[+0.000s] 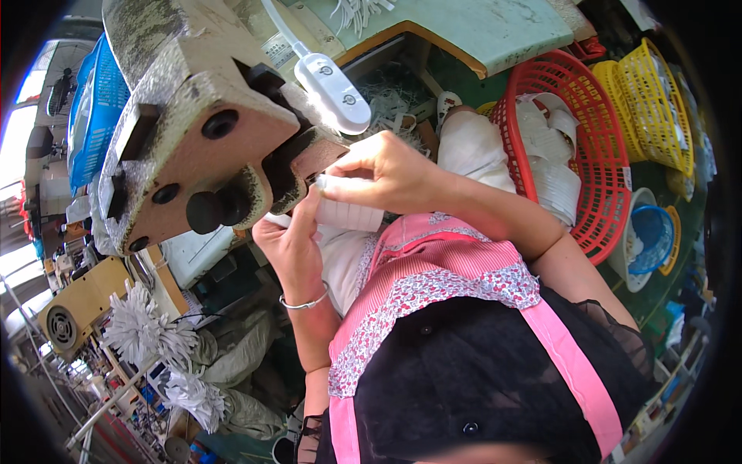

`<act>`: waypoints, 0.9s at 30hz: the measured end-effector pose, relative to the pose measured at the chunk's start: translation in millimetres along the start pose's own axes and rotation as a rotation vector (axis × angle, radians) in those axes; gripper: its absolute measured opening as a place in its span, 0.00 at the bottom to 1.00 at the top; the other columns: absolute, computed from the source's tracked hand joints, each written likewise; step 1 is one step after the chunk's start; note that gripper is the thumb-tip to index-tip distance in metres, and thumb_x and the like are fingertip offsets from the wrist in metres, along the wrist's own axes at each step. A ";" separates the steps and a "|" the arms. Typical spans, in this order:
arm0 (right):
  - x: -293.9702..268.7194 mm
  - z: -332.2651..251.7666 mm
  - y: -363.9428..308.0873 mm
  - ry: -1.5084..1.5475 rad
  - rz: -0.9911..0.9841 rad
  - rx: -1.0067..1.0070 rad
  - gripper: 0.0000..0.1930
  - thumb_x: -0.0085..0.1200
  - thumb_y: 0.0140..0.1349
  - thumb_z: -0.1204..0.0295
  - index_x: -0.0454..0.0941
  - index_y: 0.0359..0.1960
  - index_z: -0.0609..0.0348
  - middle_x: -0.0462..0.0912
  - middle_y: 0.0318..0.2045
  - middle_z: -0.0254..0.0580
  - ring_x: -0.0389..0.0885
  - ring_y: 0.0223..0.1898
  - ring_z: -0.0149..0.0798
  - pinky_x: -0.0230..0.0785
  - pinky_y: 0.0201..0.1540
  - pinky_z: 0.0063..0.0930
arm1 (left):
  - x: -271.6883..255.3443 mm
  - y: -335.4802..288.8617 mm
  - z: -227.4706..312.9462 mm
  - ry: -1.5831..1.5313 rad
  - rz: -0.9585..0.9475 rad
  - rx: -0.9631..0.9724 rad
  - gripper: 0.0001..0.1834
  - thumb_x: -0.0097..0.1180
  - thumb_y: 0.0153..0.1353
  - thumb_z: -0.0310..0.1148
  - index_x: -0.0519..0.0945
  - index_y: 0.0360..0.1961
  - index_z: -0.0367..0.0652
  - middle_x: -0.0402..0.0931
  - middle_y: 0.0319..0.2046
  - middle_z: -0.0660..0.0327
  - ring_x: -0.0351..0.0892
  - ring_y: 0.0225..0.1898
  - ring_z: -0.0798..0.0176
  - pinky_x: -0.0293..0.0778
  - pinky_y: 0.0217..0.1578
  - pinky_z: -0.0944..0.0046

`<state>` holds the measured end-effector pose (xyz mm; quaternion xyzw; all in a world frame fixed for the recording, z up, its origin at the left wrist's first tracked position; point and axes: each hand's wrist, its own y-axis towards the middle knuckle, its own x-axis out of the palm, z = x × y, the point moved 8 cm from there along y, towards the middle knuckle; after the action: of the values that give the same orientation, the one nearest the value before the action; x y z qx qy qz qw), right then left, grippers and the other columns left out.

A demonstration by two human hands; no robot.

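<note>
A worn, cream-painted industrial sewing machine head [201, 127] fills the upper left. Just beneath its working end is a white piece with ribbed lines [352, 216], lying over my lap. My left hand [290, 247], a bangle at the wrist, is closed with thumb and forefinger raised at the left edge of this piece. Reaching in from the right, my right hand [390, 174] pinches at the piece's upper edge, its fingertips almost meeting the left ones. The machine's end hides part of the fingertips. A white lamp [332, 91] with two buttons hangs close above the right hand.
To the right stands a red basket [572, 155] holding white pieces, with yellow baskets [653, 108] beyond it. A pale green tabletop [464, 31] juts out ahead. Bundles of white strips [147, 329] hang at lower left; a blue basket [100, 116] is far left.
</note>
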<state>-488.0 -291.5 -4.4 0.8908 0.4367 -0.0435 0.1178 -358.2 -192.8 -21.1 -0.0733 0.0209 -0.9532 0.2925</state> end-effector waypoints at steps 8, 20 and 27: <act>-13.7 25.3 -33.3 0.389 0.179 0.143 0.09 0.56 0.68 0.69 0.80 0.36 0.64 0.81 0.28 0.31 0.73 0.31 0.21 0.67 0.33 0.22 | -11.7 6.3 2.0 0.495 -0.415 0.150 0.10 0.73 0.54 0.31 0.85 0.29 0.36 0.67 0.18 0.75 0.57 0.20 0.80 0.47 0.21 0.71; -30.7 33.9 -49.3 0.546 0.287 0.250 0.10 0.65 0.59 0.78 0.77 0.40 0.62 0.85 0.36 0.35 0.81 0.38 0.22 0.75 0.42 0.20 | 17.2 7.5 23.6 0.468 -0.235 0.174 0.08 0.70 0.56 0.25 0.85 0.35 0.33 0.80 0.29 0.68 0.72 0.30 0.77 0.69 0.31 0.74; -29.5 30.8 -53.0 0.609 0.419 0.191 0.09 0.64 0.59 0.79 0.75 0.37 0.61 0.85 0.36 0.37 0.82 0.38 0.23 0.76 0.41 0.20 | 14.1 5.3 38.5 0.599 -0.044 0.232 0.11 0.74 0.52 0.25 0.84 0.30 0.29 0.75 0.24 0.71 0.68 0.25 0.79 0.64 0.28 0.78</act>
<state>-547.1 -290.5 -38.0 0.9399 0.2540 0.2080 -0.0944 -360.9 -204.9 18.2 0.2440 -0.0041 -0.9346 0.2589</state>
